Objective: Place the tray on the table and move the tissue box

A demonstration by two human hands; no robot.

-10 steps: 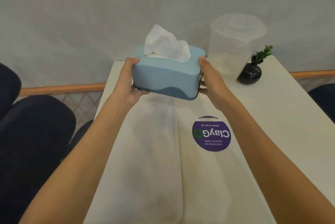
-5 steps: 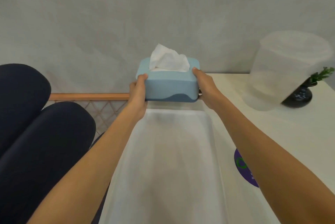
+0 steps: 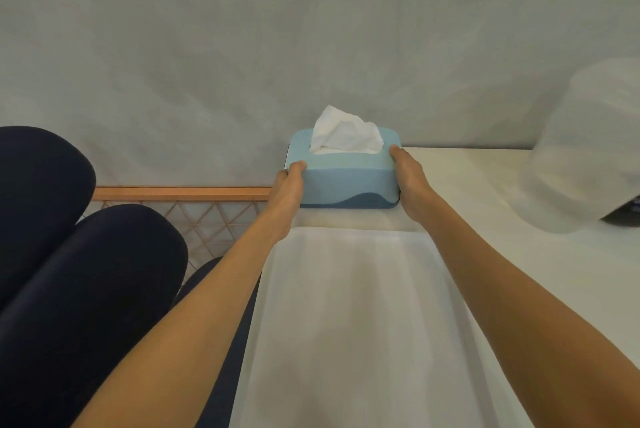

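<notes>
A light blue tissue box (image 3: 346,185) with a darker blue base and a white tissue sticking out of its top sits at the table's far left corner, against the grey wall. My left hand (image 3: 287,188) grips its left end and my right hand (image 3: 410,181) grips its right end. A white tray (image 3: 349,323) lies flat on the table just in front of the box, between my forearms, reaching down to the near edge of the view.
A translucent plastic container (image 3: 585,157) stands at the right on the white table (image 3: 485,192), partly hiding a dark vase (image 3: 623,213). Dark blue seat cushions (image 3: 69,271) and a wooden lattice rail (image 3: 194,206) lie to the left of the table.
Both hands carried the tissue box from above the tray away from me to the far left corner by the wall. The view swung left, so the container and vase slid right.
</notes>
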